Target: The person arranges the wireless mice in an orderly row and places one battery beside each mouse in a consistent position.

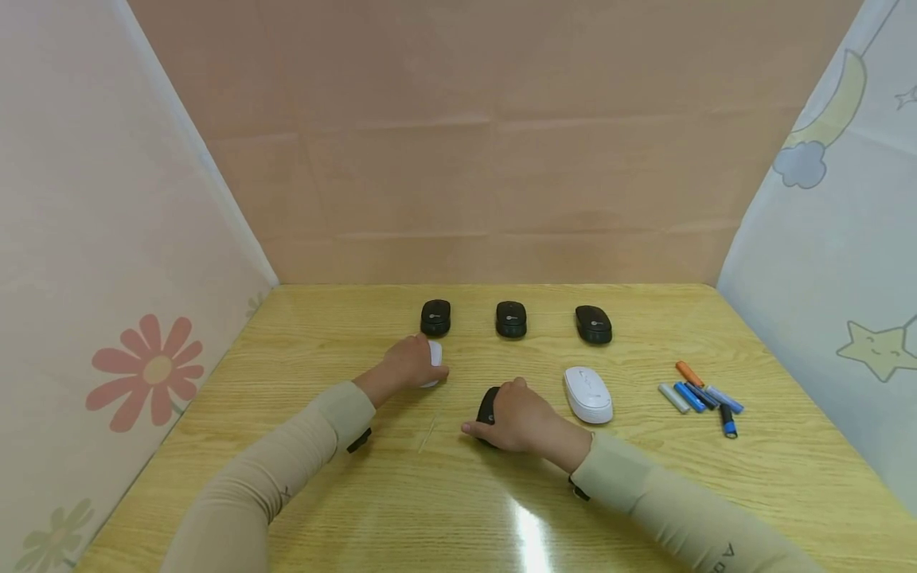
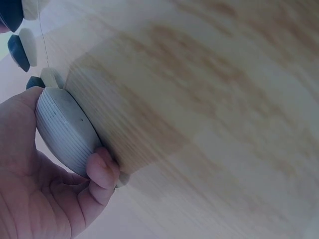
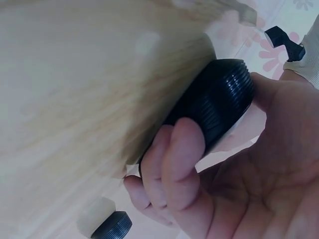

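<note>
White mouse [image 1: 435, 360] up first, clamped in the grip of the left hand [image 1: 407, 362], down at the bench [image 1: 337, 326] and just in front of the leftmost one in the back row. Ribbed side towards the left wrist's view, fingertips curled against it (fully resting or slightly lifted, impossible to tell). Across to the right hand [image 1: 519, 415], and another firm hold: grip clamped on a black mouse [image 1: 486, 407], nearer the front of the bench, thumb on one side, fingers curled against the ribbed edge. Largely covered by the hand when seen from above, that one.

Up to the back row, well spaced: left black mouse [image 1: 435, 317], middle black mouse [image 1: 511, 319], right black mouse [image 1: 594, 325], the last sitting slightly askew. Down again to a second white mouse [image 1: 588, 395], lying flat beyond the right hand, untouched. Further right, a loose cluster of batteries: orange battery [image 1: 689, 373] at the back, pale, blue and dark ones bunched close, black-and-blue battery [image 1: 728, 421] at the front. Long beige sleeves [image 1: 272, 461] on both arms. Flowers on the left wall [image 1: 57, 239], moon, cloud and star on the right wall [image 1: 824, 263], pinkish-tan sheet [image 1: 487, 175] behind.
</note>
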`<state>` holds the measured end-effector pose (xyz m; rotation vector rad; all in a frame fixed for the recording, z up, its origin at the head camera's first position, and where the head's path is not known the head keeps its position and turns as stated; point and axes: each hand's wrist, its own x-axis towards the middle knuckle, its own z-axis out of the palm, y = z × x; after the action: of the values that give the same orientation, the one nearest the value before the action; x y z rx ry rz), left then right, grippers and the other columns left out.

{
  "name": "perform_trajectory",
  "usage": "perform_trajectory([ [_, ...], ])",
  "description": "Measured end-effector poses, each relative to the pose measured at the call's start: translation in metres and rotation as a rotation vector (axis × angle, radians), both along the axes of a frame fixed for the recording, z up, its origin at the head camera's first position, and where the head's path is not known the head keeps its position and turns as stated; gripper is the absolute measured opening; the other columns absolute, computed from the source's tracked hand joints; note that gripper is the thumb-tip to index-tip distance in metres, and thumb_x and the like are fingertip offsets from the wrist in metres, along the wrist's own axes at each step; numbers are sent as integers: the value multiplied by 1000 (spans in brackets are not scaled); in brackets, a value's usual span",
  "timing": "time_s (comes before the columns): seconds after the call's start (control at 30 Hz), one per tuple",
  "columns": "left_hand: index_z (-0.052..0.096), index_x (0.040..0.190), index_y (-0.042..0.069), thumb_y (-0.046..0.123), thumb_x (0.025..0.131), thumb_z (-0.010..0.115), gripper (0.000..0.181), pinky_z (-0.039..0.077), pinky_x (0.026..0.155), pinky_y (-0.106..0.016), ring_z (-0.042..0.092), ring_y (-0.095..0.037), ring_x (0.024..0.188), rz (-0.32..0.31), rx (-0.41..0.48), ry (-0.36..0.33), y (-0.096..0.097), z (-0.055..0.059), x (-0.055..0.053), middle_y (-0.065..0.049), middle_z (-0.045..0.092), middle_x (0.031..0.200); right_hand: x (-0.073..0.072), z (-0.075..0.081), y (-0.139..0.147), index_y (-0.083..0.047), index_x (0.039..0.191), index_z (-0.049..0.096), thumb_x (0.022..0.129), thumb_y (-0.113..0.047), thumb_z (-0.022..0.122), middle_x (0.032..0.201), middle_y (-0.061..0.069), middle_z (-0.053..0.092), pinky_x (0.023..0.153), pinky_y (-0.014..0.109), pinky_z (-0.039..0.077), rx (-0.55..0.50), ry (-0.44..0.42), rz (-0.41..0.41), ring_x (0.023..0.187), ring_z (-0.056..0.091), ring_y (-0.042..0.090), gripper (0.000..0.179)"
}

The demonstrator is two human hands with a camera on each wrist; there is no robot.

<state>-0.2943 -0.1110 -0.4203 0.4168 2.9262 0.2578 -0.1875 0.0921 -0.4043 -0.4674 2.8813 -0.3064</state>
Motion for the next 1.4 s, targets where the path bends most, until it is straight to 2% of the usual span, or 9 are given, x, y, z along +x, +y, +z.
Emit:
perform_trajectory([
  [0.2,48,123,-11,48,85,62,72,48,70,-33,53,-23,78,-1,-6,-5,-1,0,-1,-14,54,95,-2,-1,1,20,106,57,84,-57,66,102,28,52,68,40,51,-34,-36,-25,73,58,28,81],
  [0.47,49,121,-11,47,84,63,71,48,68,-33,53,-23,77,-9,2,-2,-1,1,-1,-13,54,93,-5,-1,4,19,115,49,82,-44,71,95,21,45,64,39,51,-53,-61,-29,66,54,25,75],
  [0.67,49,119,-11,47,84,64,69,48,67,-32,54,-23,76,-5,9,-1,-1,1,-1,-12,54,91,-7,2,9,20,124,45,81,-44,72,109,29,48,65,40,51,-50,-45,-9,71,58,27,81],
  [0.77,50,118,-10,47,84,64,68,48,66,-32,54,-22,75,-5,6,1,-1,0,-2,-12,53,90,-9,3,12,20,125,44,81,-43,71,111,30,47,63,39,51,-51,-36,-3,69,58,27,82],
  [1.0,50,118,-10,48,84,63,69,48,67,-33,54,-23,76,0,-12,1,-1,0,-2,-12,54,90,-22,2,19,19,125,44,80,-41,72,104,25,46,59,38,50,-61,-27,-50,66,56,26,80],
  [1.27,50,118,-11,47,85,63,68,48,65,-32,54,-22,75,-11,0,7,-1,1,-2,-12,54,90,-37,4,25,19,132,38,81,-40,70,124,34,41,67,41,51,-57,-40,-92,78,58,33,84],
  [1.4,50,118,-11,48,85,63,69,47,64,-32,54,-22,74,-8,-1,5,-2,1,-1,-12,54,89,-45,4,27,19,134,36,82,-40,68,129,36,38,70,41,51,-49,-45,-97,81,59,34,85],
])
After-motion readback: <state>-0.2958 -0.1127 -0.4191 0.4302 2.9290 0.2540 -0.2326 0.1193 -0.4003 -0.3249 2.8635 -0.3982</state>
